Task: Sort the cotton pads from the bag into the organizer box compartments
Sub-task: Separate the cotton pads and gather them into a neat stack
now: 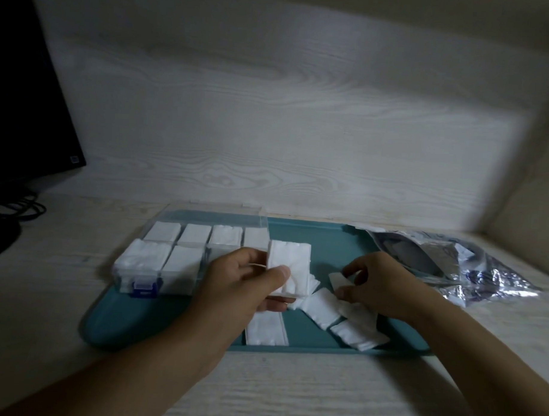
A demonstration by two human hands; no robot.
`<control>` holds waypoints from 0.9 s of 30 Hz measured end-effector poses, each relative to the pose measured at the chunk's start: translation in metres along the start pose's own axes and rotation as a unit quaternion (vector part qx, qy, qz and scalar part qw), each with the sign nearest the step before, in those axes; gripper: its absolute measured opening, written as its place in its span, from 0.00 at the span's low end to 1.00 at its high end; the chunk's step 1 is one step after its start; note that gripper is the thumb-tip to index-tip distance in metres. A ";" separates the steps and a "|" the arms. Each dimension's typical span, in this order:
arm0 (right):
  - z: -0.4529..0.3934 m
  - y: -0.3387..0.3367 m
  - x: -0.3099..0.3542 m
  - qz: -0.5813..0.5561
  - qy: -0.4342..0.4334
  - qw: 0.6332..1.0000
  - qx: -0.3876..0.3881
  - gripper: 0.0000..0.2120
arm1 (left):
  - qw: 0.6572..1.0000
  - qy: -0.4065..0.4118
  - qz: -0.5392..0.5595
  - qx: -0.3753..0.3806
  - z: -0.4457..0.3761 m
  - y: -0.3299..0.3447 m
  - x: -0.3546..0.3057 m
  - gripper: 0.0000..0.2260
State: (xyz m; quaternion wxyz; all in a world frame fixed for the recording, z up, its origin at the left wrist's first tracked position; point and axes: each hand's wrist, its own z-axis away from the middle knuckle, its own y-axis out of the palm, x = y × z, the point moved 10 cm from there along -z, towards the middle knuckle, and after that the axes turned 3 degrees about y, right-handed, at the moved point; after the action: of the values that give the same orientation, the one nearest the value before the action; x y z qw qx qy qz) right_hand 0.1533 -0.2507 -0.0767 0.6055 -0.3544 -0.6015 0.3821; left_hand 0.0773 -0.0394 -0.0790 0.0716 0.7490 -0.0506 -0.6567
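A: Where are your hands?

B: Your left hand grips a small stack of cotton pads, thumb across the front, held just above the middle of the teal tray. Your right hand pinches a single pad beside it, nearer the tray's right edge.

A: And the box?

B: The clear organizer box sits on the tray's left end, lid open at the back. At least 6 compartments show white pads already. It lies directly left of your left hand, almost touching it, so that hand is far nearer; the right would have to cross over.

A: Which way do the pads run?

B: The held stack's long side runs roughly front to back, which looks close to the compartments' direction, so little turning seems needed.

A: What's left?

B: Several loose pads lie along the tray's front edge. The foil bag lies off the right edge.
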 end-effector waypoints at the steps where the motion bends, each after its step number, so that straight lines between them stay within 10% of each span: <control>1: 0.001 -0.001 0.002 -0.006 -0.006 1.000 -0.002 0.11 | 1.000 0.000 -0.002 0.000 0.000 0.000 0.000 0.07; 10: 0.022 -0.044 0.023 -0.270 -0.057 0.957 -0.090 0.10 | 1.000 -0.007 0.011 -0.010 -0.001 -0.002 0.002 0.06; 19: 0.059 -0.030 0.074 -0.474 -0.134 0.868 0.059 0.21 | 1.000 -0.011 0.003 -0.010 -0.001 -0.001 0.001 0.07; 27: 0.073 -0.011 0.092 -0.313 -0.163 0.932 0.087 0.10 | 0.999 -0.008 -0.044 -0.004 -0.001 -0.003 0.002 0.09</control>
State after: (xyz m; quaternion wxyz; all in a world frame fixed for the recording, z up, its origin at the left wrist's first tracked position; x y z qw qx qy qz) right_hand 0.0793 -0.1762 -0.0225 0.6165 -0.0266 -0.7367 0.2767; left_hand 0.0783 -0.0373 -0.0816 0.0458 0.7451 -0.0155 -0.6652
